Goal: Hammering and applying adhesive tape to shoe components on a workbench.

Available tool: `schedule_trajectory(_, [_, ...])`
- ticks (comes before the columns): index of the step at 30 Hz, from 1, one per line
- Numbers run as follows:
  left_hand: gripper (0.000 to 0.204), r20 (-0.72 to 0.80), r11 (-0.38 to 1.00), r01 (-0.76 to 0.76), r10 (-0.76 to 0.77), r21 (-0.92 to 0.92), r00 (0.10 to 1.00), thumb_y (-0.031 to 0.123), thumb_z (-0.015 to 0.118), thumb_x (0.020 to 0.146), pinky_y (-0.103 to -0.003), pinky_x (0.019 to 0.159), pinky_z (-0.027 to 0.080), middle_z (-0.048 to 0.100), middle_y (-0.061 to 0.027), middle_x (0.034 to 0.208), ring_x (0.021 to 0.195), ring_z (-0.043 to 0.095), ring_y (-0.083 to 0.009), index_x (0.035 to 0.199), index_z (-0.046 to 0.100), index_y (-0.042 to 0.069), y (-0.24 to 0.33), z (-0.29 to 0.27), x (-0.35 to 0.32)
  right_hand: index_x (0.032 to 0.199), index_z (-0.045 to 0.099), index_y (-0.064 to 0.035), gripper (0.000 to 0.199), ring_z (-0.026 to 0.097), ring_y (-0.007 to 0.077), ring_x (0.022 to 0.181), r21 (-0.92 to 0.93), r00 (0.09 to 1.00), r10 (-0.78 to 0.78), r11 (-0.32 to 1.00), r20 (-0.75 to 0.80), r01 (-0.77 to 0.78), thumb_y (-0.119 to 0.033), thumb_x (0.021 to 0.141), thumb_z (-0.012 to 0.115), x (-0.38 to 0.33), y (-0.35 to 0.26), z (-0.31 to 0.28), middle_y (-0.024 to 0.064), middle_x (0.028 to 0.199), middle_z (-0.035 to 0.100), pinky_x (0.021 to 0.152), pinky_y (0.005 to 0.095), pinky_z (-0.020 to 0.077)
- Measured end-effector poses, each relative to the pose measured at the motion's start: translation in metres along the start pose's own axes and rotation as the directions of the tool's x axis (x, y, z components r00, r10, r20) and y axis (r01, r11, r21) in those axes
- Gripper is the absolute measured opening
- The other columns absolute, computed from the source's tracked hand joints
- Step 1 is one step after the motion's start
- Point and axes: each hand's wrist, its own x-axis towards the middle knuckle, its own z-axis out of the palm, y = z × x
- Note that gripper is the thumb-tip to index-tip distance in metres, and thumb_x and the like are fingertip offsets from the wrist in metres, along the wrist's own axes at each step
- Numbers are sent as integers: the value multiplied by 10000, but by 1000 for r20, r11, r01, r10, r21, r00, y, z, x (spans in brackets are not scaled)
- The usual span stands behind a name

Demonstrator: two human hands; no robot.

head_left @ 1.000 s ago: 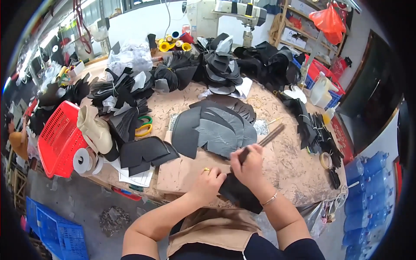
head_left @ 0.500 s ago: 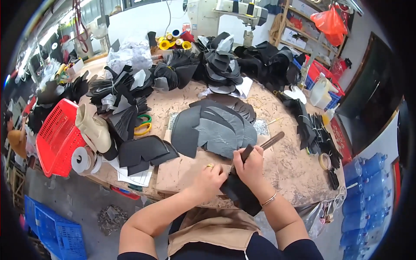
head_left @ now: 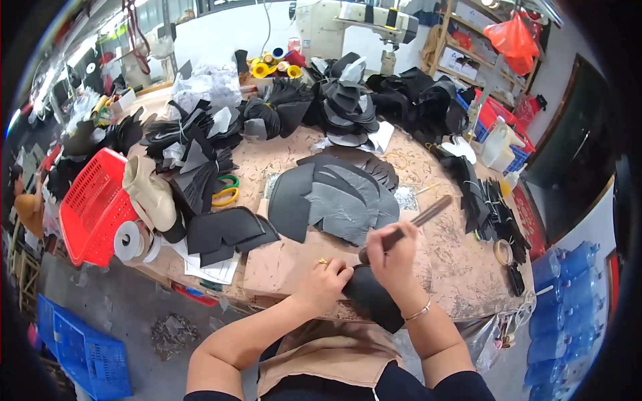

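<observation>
In my right hand (head_left: 392,254) is a long brown bar-shaped tool (head_left: 431,212); its lower end points down at a black leather-like piece (head_left: 372,297). That piece hangs over the table's near edge in front of my apron. My left hand (head_left: 325,284), with a ring on it, is closed at the piece's upper left edge, thumb and fingertips pinching it. Just beyond my hands lies a fanned stack of black and grey shoe-upper pieces (head_left: 344,200). Left of the stack, more black cut pieces (head_left: 227,234) rest on white paper.
Bundles of black pieces (head_left: 274,113) line the table's (head_left: 461,274) far side. A beige boot (head_left: 148,194), red basket (head_left: 93,207), tape roll (head_left: 128,240) and scissors (head_left: 227,194) sit left. Water bottles (head_left: 562,307) stack at right; a blue crate (head_left: 80,347) is on the floor.
My right hand has risen slightly and turned the brown tool, whose lower end now shows below the fingers. The black piece's upper flap, upright in that hand before, now lies lower and rounded.
</observation>
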Motion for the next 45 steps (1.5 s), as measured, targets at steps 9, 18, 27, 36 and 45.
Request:
schedule_trajectory(9, [292,-57,991,68,-74,-113,996,49,646,744,-415,834,479,577,-114,1007,947,581,-320,1035,628,76,-7,1,1,739,586,-73,148,575,242,706,-34,998,54,998,44,-52,-114,811,709,-14,-6,5,41,699,598,772,393,401])
schedule_trajectory(18, [199,-2,970,-162,164,-180,986,57,686,741,-378,764,505,600,-88,983,863,619,-299,934,662,99,-18,1,26,747,600,-83,103,551,259,652,61,982,134,990,-132,-127,-77,826,666,10,-12,-27,45,662,583,762,402,380])
schedule_trajectory(27, [268,50,952,-242,255,-187,966,46,674,735,-399,796,508,597,-101,994,902,612,-300,998,656,93,-30,-2,25,724,610,-70,118,560,269,654,19,987,161,987,21,-161,-86,825,670,-14,3,-6,60,672,578,739,407,383])
schedule_trajectory(36, [278,30,952,-229,240,-202,970,35,645,736,-402,807,491,552,-118,1015,932,566,-308,1010,628,80,-26,0,20,745,610,-65,118,554,277,664,-100,990,136,986,40,-131,-105,804,704,-18,0,-3,48,668,559,739,386,395])
schedule_trajectory(45, [273,35,939,-144,162,-311,986,62,653,743,-404,809,495,560,-125,1012,913,586,-327,1014,620,53,-32,2,16,763,591,-81,125,574,271,694,-76,993,114,991,24,-112,-109,806,705,-23,-7,2,50,712,596,766,398,406])
